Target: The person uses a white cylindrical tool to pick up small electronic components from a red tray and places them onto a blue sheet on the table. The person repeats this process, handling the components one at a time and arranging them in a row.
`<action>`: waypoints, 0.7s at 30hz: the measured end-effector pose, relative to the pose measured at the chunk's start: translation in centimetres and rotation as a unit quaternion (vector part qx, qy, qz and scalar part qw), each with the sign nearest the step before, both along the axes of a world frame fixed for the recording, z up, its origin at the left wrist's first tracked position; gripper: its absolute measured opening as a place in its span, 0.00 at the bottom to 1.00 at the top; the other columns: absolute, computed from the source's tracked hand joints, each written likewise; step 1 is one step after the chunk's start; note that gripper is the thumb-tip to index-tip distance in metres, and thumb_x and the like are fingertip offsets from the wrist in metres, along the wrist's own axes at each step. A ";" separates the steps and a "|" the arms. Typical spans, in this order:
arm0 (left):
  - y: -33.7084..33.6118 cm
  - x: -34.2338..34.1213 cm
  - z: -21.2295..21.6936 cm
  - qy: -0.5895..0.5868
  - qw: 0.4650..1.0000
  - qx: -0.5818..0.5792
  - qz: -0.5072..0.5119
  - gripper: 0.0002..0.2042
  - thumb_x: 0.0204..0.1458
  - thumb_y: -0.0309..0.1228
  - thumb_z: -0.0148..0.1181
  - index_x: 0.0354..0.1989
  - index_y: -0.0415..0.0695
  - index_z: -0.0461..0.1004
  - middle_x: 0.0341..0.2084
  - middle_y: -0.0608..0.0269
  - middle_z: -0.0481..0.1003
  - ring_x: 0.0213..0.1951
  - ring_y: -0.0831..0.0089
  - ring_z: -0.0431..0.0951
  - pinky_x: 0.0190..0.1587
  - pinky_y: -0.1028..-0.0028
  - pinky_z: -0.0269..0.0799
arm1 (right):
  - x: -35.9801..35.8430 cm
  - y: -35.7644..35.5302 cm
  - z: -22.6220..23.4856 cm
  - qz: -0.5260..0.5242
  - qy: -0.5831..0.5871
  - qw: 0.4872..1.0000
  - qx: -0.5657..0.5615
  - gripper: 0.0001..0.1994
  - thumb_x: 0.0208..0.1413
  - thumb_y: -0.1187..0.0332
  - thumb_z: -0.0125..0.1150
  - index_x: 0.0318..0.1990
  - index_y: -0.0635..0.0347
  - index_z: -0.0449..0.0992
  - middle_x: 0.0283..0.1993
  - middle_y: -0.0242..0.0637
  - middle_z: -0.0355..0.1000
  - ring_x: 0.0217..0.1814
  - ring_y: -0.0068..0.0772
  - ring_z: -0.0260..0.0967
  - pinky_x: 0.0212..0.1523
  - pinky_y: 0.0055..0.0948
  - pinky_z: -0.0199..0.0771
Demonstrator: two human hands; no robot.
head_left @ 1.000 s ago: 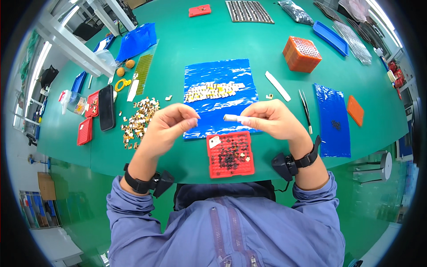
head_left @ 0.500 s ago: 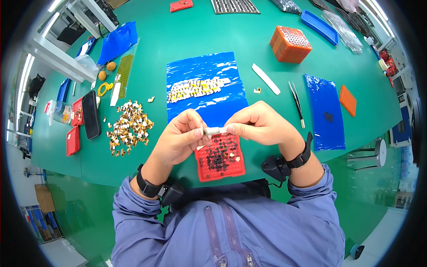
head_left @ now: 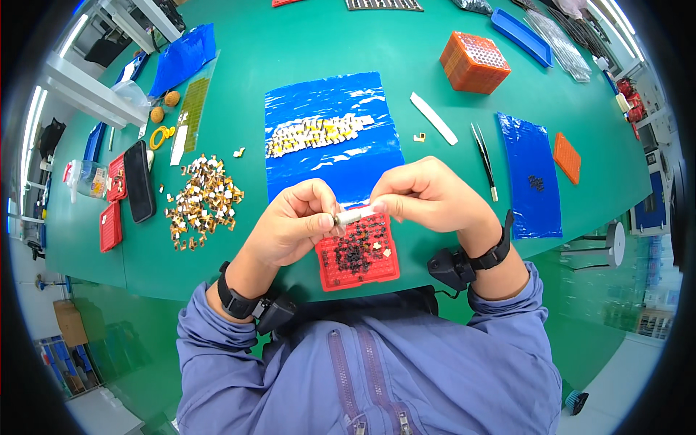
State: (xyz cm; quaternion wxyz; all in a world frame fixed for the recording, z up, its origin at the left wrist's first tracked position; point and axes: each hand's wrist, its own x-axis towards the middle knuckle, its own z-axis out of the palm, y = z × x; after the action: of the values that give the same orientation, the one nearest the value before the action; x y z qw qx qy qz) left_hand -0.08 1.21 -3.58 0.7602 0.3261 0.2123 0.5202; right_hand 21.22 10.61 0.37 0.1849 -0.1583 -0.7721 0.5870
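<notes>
Above a red tray (head_left: 335, 279), my two hands meet at a small silvery-white cylindrical piece (head_left: 350, 217). My left hand (head_left: 299, 222) pinches its darker left end between thumb and fingers. The thumb and forefinger of my right hand (head_left: 418, 197) close on a white tip at its right end; whether that tip is a separate part I cannot tell. Many tiny black parts (head_left: 354, 255) lie in the tray, along with a few small cream-coloured pieces (head_left: 386, 252). Just beyond my hands is a blue sheet (head_left: 304, 177), bearing rows of small white-and-gold parts (head_left: 315, 135).
To the left lie a heap of gold-and-white parts (head_left: 199, 203), a black phone (head_left: 140, 181) and yellow scissors (head_left: 159, 136). To the right are a white strip (head_left: 433, 118), tweezers (head_left: 484, 161), another blue sheet (head_left: 533, 203), an orange tray (head_left: 567, 158) and an orange stack of trays (head_left: 475, 65).
The view has shifted slightly, so the table's things sit a little higher. Both hands keep their pinch on the cylindrical piece, which is now tilted a little more, right end up.
</notes>
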 end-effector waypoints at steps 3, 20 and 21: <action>0.1 0.1 0.1 0.000 1.000 0.011 0.004 0.07 0.50 0.26 0.59 0.29 0.43 0.65 0.25 0.60 0.72 0.33 0.69 0.74 0.38 0.73 0.70 | -0.1 -0.5 0.0 -0.023 0.020 0.998 -0.054 0.05 0.51 0.71 0.61 0.31 0.64 0.74 0.21 0.28 0.69 0.22 0.13 0.61 0.24 0.17 0.61; 0.1 0.2 -0.2 -0.013 0.999 0.044 -0.008 0.06 0.50 0.25 0.59 0.31 0.42 0.67 0.28 0.63 0.72 0.34 0.75 0.72 0.38 0.77 0.67 | 0.3 -0.5 0.7 -0.001 -0.023 0.999 -0.032 0.04 0.53 0.71 0.58 0.33 0.62 0.73 0.20 0.27 0.68 0.21 0.14 0.62 0.22 0.18 0.60; 0.0 0.2 -0.2 -0.013 0.999 0.043 -0.007 0.06 0.50 0.25 0.59 0.31 0.42 0.67 0.28 0.63 0.71 0.34 0.75 0.72 0.38 0.76 0.67 | 0.4 -0.4 1.4 0.007 -0.055 0.996 -0.064 0.04 0.52 0.71 0.58 0.32 0.62 0.73 0.19 0.27 0.67 0.21 0.14 0.61 0.22 0.18 0.60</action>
State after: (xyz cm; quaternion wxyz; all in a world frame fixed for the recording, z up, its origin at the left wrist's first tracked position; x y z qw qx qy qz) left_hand 0.15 1.26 -3.77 0.7516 0.3538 0.1776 0.5276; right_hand 21.61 10.20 1.80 0.1277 -0.1963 -0.7429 0.6271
